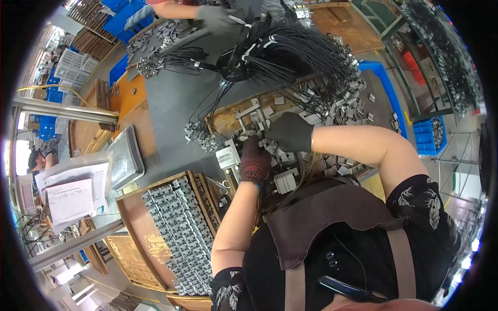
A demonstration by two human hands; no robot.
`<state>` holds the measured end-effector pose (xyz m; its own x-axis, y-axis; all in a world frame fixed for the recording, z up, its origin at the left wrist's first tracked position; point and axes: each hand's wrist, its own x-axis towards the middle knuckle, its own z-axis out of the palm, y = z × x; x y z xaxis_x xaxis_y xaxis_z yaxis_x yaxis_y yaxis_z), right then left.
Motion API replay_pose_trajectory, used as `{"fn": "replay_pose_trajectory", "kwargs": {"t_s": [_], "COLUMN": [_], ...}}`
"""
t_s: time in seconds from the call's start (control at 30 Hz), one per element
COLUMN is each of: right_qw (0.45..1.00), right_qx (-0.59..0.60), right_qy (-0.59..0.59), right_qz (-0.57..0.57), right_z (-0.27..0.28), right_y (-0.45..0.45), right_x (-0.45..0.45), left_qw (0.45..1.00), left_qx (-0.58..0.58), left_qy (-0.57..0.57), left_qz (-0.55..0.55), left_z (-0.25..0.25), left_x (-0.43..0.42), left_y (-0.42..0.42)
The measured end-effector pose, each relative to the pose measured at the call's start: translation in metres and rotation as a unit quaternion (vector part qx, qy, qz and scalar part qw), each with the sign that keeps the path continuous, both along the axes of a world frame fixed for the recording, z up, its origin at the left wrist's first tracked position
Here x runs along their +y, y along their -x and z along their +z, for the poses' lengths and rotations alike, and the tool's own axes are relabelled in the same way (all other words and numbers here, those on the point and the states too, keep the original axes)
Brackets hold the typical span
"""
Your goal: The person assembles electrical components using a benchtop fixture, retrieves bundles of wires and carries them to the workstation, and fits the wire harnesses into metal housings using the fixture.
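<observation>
My left hand (254, 159), in a dark red and black knitted glove, is closed at a metal fixture (250, 115) on the bench. My right hand (290, 132), in a dark grey glove, reaches in from the right with its fingers bent at the same fixture. The fingertips of both hands nearly meet, and whatever they pinch is too small and hidden to name. Black cables (290, 57) with small metal ends lie bundled just beyond the hands. Loose metal pieces (347, 111) are scattered right of my right hand. A silvery metal block (227, 155) stands beside my left hand.
A wooden tray (124, 207) holds rows of metal parts (181, 233) at lower left. Scissors (224, 186) lie near it. Papers (72, 197) and a grey plastic tray (127, 158) are further left. Another person's gloved hand (215, 19) works across the bench. A blue bin (430, 136) stands right.
</observation>
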<state>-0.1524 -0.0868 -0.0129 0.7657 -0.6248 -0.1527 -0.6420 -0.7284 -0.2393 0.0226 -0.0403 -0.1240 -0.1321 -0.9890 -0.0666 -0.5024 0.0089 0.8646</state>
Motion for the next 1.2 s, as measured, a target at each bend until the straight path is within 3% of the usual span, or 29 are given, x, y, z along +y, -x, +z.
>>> {"fn": "replay_pose_trajectory", "kwargs": {"t_s": [0.07,0.17,0.2,0.27,0.37,0.4,0.47,0.5,0.57,0.6,0.63,0.7,0.77,0.8,0.83,0.87,0.9,0.93,0.97,1.0,1.03,1.07,1.13,1.17,1.2], "right_qw": [0.999,0.995,0.994,0.991,0.993,0.991,0.989,0.987,0.962,0.968,0.954,0.976,0.986,0.986,0.978,0.97,0.942,0.897,0.816,0.817,0.668,0.48,0.508,0.536,0.704], "right_qx": [-0.01,-0.068,-0.081,-0.095,-0.084,-0.101,-0.13,-0.138,-0.225,-0.065,-0.216,-0.075,-0.001,-0.082,-0.159,-0.169,-0.26,-0.345,-0.395,-0.393,-0.518,-0.613,-0.59,-0.562,-0.427], "right_qy": [0.006,0.035,0.035,0.041,0.053,0.061,0.016,-0.034,0.045,-0.029,0.065,0.01,0.081,0.082,0.08,0.023,-0.072,-0.165,-0.324,-0.323,-0.474,-0.594,-0.594,-0.598,-0.531], "right_qz": [-0.031,-0.055,-0.067,-0.08,-0.069,-0.06,-0.065,-0.076,-0.151,-0.242,-0.196,-0.205,-0.144,-0.122,-0.105,-0.174,-0.198,-0.221,-0.27,-0.272,-0.246,-0.203,-0.202,-0.198,-0.201], "right_z": [-0.002,-0.003,-0.003,-0.005,-0.01,-0.01,-0.008,-0.007,-0.008,0.009,0.004,-0.005,-0.021,-0.013,0.001,0.011,0.008,0.006,0.027,0.057,0.093,0.116,0.117,0.113,0.107], "right_y": [0.005,0.01,0.01,0.012,0.016,0.019,0.027,0.037,0.07,0.077,0.104,0.122,0.138,0.135,0.134,0.131,0.138,0.146,0.151,0.143,0.116,0.089,0.041,0.022,0.007], "right_x": [0.003,0.01,0.012,0.014,0.019,0.021,0.025,0.027,0.031,0.021,0.028,0.026,0.024,0.028,0.032,0.032,0.023,0.011,-0.001,-0.002,0.002,0.005,0.005,0.003,0.0], "left_qw": [0.995,0.986,0.987,0.989,0.999,0.999,0.991,0.983,0.976,0.977,0.975,0.979,0.979,0.971,0.969,0.967,0.975,0.961,0.95,0.941,0.925,0.904,0.884,0.853,0.853], "left_qx": [-0.009,-0.058,-0.061,0.064,0.045,0.043,-0.013,0.132,0.161,0.172,0.184,0.158,0.153,0.17,0.183,0.199,0.087,0.029,0.035,-0.018,0.011,0.04,-0.05,0.029,0.036], "left_qy": [-0.096,-0.156,-0.15,-0.132,-0.023,-0.015,-0.123,-0.093,-0.081,0.008,0.002,-0.046,0.0,0.08,0.047,0.013,0.03,0.041,0.109,0.021,0.078,0.138,0.016,-0.068,-0.064], "left_qz": [-0.007,-0.017,-0.022,-0.025,-0.017,-0.012,0.049,0.092,0.121,0.129,0.126,0.124,0.137,0.15,0.157,0.16,0.203,0.272,0.29,0.337,0.371,0.404,0.465,0.517,0.516], "left_z": [0.009,0.072,0.066,0.033,0.009,0.033,0.075,0.034,0.11,0.062,0.053,0.058,0.106,0.095,0.112,0.14,0.175,0.152,0.165,0.215,0.193,0.164,0.156,0.166,0.161], "left_x": [-0.002,-0.007,-0.007,-0.006,-0.002,0.001,0.02,0.027,0.056,0.065,0.071,0.079,0.084,0.083,0.083,0.085,0.089,0.086,0.085,0.088,0.089,0.086,0.08,0.077,0.072], "left_y": [0.001,0.007,0.006,0.0,-0.003,0.002,0.007,0.0,0.002,-0.014,-0.027,-0.048,-0.056,-0.071,-0.089,-0.112,-0.129,-0.178,-0.208,-0.216,-0.257,-0.3,-0.345,-0.339,-0.345]}}
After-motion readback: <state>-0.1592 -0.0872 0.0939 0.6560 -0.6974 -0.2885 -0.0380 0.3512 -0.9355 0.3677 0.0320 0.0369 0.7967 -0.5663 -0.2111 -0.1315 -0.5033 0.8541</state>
